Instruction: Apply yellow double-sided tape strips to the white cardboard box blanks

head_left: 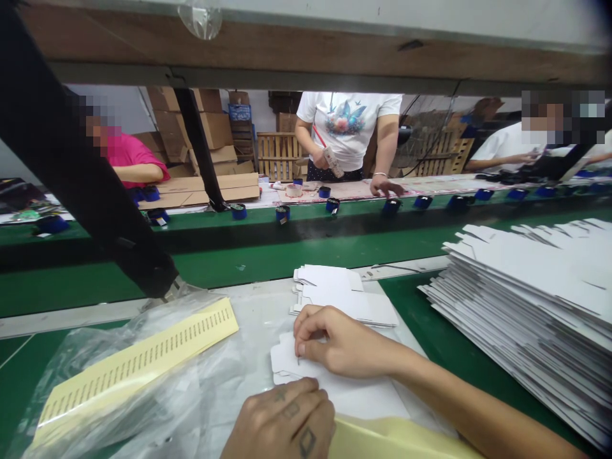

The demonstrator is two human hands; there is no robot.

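A flattened white carton [354,389] lies on the plastic-covered worktop in front of me. With thumb and forefinger pinched together, my right hand [335,341] touches the carton near its left flaps; a tiny dark mark shows at the fingertips, too small to name. My left hand [287,421] is palm down at the carton's near edge, fingers curled and fingertips hidden. A yellow sheet [387,438] comes out from beside the left hand and overlaps the carton. Beyond my right hand lie more flat white cartons [335,290], loosely stacked.
A tall stack of flat cartons [521,325] stands at right. Left lies a yellow label sheet [138,366] on clear plastic [191,395]. Blue round parts [282,213] line the green conveyor [268,252]. Opposite, a person holds a brush [333,160]; others sit either side. A black post [109,172] slants at left.
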